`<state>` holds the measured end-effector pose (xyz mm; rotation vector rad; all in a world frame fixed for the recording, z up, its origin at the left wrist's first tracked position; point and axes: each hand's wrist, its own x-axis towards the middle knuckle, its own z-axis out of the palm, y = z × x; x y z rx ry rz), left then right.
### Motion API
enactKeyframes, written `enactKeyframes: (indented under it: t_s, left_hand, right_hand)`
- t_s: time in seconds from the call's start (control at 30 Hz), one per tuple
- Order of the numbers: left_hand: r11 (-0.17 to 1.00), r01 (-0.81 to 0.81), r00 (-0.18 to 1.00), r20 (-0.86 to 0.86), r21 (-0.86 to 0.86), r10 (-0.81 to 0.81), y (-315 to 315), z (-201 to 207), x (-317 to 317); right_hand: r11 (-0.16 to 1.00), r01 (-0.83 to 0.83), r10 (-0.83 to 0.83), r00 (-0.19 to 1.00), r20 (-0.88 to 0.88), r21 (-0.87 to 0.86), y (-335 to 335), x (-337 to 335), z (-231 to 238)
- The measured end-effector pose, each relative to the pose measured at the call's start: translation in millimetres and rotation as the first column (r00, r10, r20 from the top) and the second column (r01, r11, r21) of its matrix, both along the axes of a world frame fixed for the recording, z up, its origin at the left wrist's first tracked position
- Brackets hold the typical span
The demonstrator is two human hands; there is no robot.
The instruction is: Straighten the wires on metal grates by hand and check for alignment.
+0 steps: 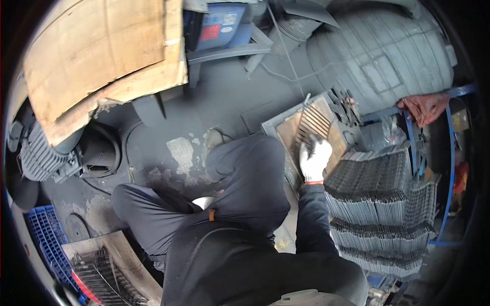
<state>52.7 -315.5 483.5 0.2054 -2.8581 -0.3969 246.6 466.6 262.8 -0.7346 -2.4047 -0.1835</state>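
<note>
My right hand (315, 159), in a white knitted glove with an orange-red cuff, reaches forward to a slatted metal rack (315, 121). Its fingers, dark at the tips, bend over the near end of the rack, whose thin parallel bars lie across a brown board (334, 109). That board sits in a grey-edged tray or stand (275, 122) beside my right knee. Close by on the right rise tall stacks of similar grey slatted metal pieces (367, 178). My left hand is out of sight, and so is my left forearm.
A blue metal frame (451, 153) with a red cloth (423, 108) stands at the right. Behind is a large grey wrapped drum (383, 56). Cardboard (102, 56) overhangs the far left, above a motor (48, 153). Lower left are a blue crate (47, 229) and a box of dark rods (127, 250).
</note>
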Motion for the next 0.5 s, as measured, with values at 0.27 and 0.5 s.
enactKeyframes:
  t_s: [0.27,0.5]
  left_hand:
    - [0.668,0.740,0.672,-0.078,0.072,-0.736,270.6,-42.4,-67.7]
    - [0.882,0.442,0.824,-0.463,0.164,-0.327,272.6,-128.0,-90.1]
  right_hand:
    - [-0.190,-0.543,0.406,0.715,-0.569,-0.818,-265.7,-173.7,75.2]
    - [-0.509,-0.280,0.162,0.898,-0.410,-0.814,-265.3,-201.5,28.7]
